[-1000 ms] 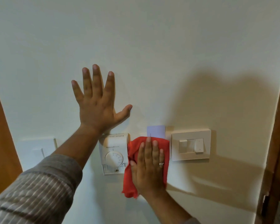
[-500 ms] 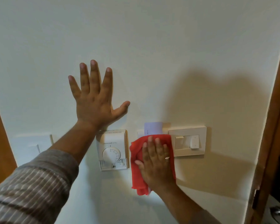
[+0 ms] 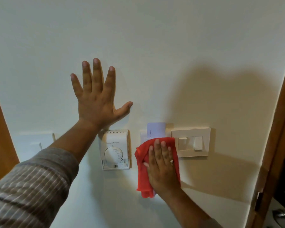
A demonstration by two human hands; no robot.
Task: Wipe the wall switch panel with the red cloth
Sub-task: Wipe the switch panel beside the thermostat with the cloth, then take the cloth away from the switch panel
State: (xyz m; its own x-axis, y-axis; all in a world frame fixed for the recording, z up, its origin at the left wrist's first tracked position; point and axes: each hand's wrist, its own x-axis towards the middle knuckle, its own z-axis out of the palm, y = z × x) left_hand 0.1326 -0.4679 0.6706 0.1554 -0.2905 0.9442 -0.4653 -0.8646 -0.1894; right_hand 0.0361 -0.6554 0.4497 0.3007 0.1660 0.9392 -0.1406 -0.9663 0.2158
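Observation:
My right hand lies flat on the red cloth and presses it against the wall. The cloth covers most of a white key-card holder, whose top left corner and pale lilac card show above it. The cloth's right edge touches the left side of the white wall switch panel, which has two rocker switches. My left hand rests flat on the bare wall above the thermostat, fingers spread, holding nothing.
A white dial thermostat is mounted left of the cloth. Further left is another white wall plate. A wooden door frame runs down the right edge, with a metal handle low right. Wood also shows at far left.
My right hand and the red cloth have shifted right and slightly up, from beside the thermostat to the switch panel's left edge. My left hand has stayed on the wall.

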